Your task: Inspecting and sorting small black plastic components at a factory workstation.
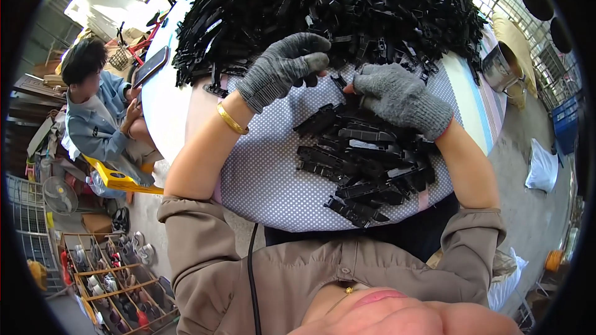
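Observation:
My left hand [284,68], in a grey knit glove with bare fingertips, hovers at the near edge of a large heap of black plastic parts [323,6]. Its fingers are half bent and apart, and I see nothing held in them. Just right of it, my right hand [400,96], gloved alike, pinches a small black plastic part [338,80] between thumb and fingers. Below the right hand lies a smaller pile of longer black plastic pieces [366,149], some roughly side by side. Both piles rest on a round table with a patterned cloth [261,180].
A person [102,111] sits at the left, beside a phone or tablet [151,66] at the table's edge. A metal can [501,68] stands at the right edge. A shoe rack [118,279] and fan [60,194] are lower left; a white bag [542,166] lies on the right floor.

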`<act>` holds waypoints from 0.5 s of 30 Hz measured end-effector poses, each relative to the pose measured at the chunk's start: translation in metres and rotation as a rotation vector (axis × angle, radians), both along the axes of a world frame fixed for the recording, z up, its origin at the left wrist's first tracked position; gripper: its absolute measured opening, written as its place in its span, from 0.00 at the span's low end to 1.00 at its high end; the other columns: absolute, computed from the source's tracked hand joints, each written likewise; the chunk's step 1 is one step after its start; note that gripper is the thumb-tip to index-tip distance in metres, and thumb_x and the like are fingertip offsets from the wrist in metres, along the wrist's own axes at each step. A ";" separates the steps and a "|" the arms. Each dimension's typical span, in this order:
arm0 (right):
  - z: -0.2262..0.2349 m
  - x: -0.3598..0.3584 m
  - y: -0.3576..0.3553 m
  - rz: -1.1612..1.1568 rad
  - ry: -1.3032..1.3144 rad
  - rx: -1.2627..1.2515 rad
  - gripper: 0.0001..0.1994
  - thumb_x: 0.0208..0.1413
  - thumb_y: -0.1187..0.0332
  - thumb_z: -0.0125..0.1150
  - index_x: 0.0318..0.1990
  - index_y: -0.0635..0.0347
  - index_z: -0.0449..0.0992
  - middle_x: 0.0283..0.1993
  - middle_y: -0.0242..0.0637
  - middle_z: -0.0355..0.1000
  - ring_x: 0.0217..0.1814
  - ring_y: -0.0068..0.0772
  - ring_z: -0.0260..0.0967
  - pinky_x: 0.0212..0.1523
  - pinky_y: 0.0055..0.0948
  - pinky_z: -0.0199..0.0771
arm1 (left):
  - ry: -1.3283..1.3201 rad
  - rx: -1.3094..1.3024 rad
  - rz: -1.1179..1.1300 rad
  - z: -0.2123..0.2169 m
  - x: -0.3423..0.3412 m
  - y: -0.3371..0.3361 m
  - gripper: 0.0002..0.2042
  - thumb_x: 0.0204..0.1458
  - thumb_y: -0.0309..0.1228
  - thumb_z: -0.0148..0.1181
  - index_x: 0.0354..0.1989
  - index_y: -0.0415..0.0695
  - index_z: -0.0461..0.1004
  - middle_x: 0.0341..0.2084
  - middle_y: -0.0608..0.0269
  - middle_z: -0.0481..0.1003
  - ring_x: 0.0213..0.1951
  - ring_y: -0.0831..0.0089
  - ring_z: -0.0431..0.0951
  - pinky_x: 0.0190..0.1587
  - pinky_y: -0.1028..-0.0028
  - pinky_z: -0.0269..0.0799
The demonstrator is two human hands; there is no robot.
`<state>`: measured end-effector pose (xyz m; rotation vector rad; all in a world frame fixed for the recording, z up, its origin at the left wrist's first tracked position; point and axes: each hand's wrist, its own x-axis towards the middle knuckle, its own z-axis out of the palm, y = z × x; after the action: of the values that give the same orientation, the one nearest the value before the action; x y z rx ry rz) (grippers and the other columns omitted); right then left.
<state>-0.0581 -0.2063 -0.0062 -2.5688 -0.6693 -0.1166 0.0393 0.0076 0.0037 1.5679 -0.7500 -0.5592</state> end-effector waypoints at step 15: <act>0.027 0.000 -0.008 -0.213 0.278 0.640 0.07 0.46 0.73 0.52 0.31 0.64 0.75 0.28 0.30 0.70 0.30 0.17 0.65 0.32 0.21 0.68 | 0.201 -0.287 0.022 0.003 -0.014 0.000 0.16 0.51 0.30 0.59 0.47 0.40 0.70 0.35 0.62 0.75 0.37 0.76 0.74 0.43 0.75 0.72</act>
<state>-0.0580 -0.2141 0.0205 -1.9744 -0.2007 -0.0321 0.0254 0.0072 0.0068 1.2337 -0.6292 -0.5576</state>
